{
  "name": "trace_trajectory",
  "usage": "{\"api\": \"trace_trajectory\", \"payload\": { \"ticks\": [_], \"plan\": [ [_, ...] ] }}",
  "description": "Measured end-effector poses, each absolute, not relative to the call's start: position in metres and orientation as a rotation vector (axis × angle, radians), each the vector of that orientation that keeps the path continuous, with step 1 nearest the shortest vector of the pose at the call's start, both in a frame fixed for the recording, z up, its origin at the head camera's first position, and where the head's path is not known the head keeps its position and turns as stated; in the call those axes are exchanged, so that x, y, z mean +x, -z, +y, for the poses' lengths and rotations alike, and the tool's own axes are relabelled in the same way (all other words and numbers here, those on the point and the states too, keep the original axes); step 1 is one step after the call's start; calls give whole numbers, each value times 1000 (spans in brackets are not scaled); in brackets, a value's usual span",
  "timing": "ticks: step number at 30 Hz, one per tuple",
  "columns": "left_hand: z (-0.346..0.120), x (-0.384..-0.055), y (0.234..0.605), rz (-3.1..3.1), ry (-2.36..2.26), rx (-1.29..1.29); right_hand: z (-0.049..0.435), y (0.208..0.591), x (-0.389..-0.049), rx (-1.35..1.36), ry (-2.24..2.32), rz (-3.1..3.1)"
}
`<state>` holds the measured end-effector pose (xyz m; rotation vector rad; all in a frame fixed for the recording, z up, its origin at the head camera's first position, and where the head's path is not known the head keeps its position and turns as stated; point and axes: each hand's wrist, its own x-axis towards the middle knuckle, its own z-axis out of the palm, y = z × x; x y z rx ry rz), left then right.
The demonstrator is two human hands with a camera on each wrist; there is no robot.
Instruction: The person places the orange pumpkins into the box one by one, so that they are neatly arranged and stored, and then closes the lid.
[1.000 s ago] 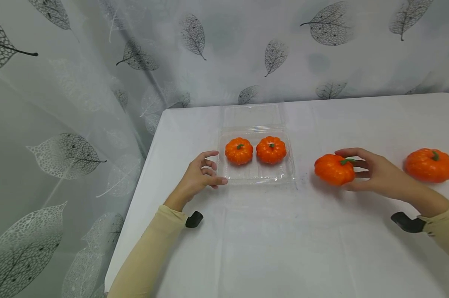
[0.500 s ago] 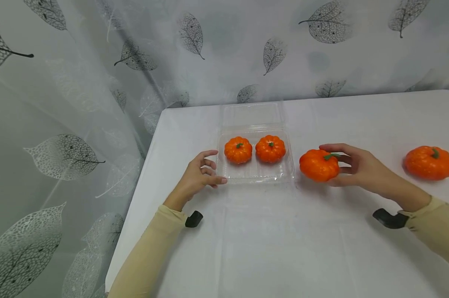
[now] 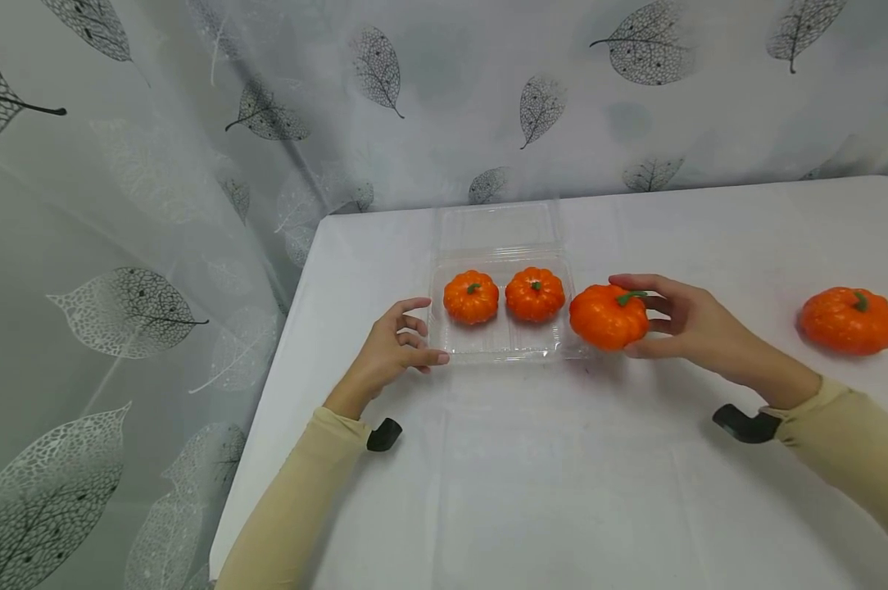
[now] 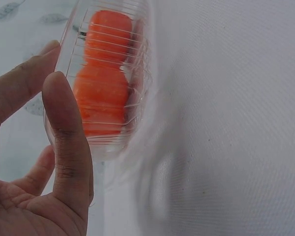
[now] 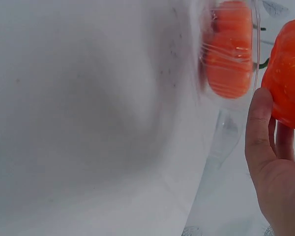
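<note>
We see a table [image 3: 562, 475] with a white covering, its far edge crossing the upper half of the frame and its left edge slanting toward the lower left. Directly on it we find a clear plastic box [image 3: 503, 357] above centre, its lid [image 3: 499, 226] folded back, and, at right, one orange pumpkin [image 3: 849, 321].

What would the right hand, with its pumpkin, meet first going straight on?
Probably the right side of the box, with the held pumpkin leading; height is unclear, so it might pass above.
</note>
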<state>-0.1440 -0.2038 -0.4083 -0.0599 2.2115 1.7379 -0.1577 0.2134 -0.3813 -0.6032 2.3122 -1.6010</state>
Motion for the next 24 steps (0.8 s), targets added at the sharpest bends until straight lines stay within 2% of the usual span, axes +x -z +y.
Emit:
{"api": "trace_trajectory", "payload": {
  "ticks": [24],
  "plan": [
    [-203,-143,408,2201,-1759,-51,156,364,-163,-610,1675,2085]
  ]
}}
